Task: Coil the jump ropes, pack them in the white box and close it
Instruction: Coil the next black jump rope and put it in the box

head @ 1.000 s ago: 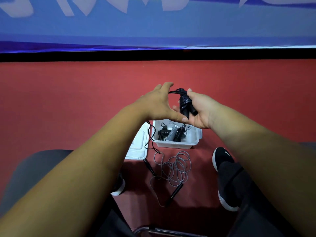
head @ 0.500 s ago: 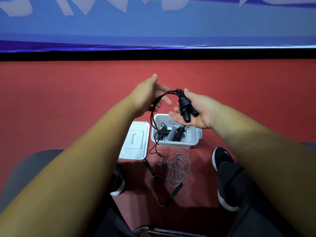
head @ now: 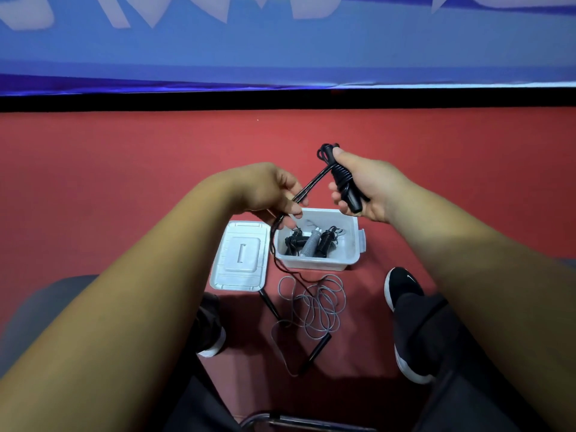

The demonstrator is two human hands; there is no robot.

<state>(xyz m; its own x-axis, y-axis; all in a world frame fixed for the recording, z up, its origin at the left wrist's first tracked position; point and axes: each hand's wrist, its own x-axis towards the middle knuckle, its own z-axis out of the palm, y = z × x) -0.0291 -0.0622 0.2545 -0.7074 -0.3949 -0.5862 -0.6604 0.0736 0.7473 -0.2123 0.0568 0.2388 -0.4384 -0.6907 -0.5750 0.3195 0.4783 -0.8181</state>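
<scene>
On the red floor [head: 124, 182] the white lid [head: 240, 260] lies flat, off the white box [head: 314, 264] and just beside its left wall. The box stands open and holds three wound bundles side by side – a black one [head: 293, 241], a grey one [head: 310, 243] and another black one [head: 325, 241], all leaning upright. Above the lid and the box's left rim, the left hand [head: 268, 191] pinches the cord [head: 311, 183] of the black jump rope [head: 343, 182] between thumb and curled fingers; below that pinch the slack cord drops past the box's left edge to the floor. From the pinch the cord runs taut, up and to the right, to the right hand [head: 371, 185], held above the box's right half. That hand's fingers are wrapped round the rope's paired handles, which already carry several turns of cord; their long axis is steeply tilted, butt ends pointing down toward the person, cord ends up and away. In front of the box a loose grey rope [head: 314, 304] sprawls in loops – its black handles lie beside it – with a black shoe [head: 402, 288] to the right.
</scene>
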